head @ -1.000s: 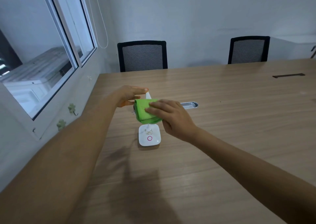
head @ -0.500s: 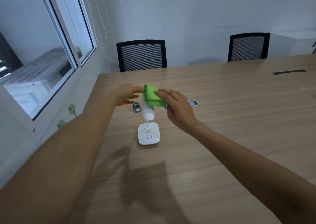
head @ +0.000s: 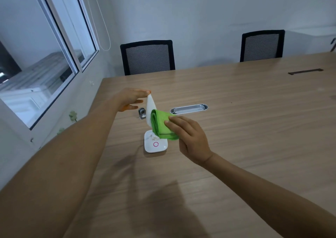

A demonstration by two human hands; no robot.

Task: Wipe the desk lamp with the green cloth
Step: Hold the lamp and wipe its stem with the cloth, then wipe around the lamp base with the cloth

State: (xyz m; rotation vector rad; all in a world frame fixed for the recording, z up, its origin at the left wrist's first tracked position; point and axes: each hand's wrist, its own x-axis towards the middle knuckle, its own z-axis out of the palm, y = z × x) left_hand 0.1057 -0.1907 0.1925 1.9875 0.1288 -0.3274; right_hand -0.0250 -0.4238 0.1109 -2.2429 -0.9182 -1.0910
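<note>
A small white desk lamp (head: 150, 106) stands on the wooden table, its square base (head: 156, 144) marked with a pink ring. My left hand (head: 129, 99) pinches the far tip of the lamp's white head between thumb and fingertip. My right hand (head: 189, 135) holds a folded green cloth (head: 161, 125) pressed against the near, lower part of the lamp head, above the base. The cloth hides the lamp's neck.
The long wooden table (head: 236, 128) has a metal cable tray (head: 189, 109) just behind the lamp and a small grey object (head: 142, 113) beside it. Two black mesh chairs (head: 147, 56) stand at the far edge. A window wall (head: 45, 59) runs along the left.
The cloth in my right hand slid from the far end of the lamp head down toward me, to its lower part. My left hand stayed at the tip.
</note>
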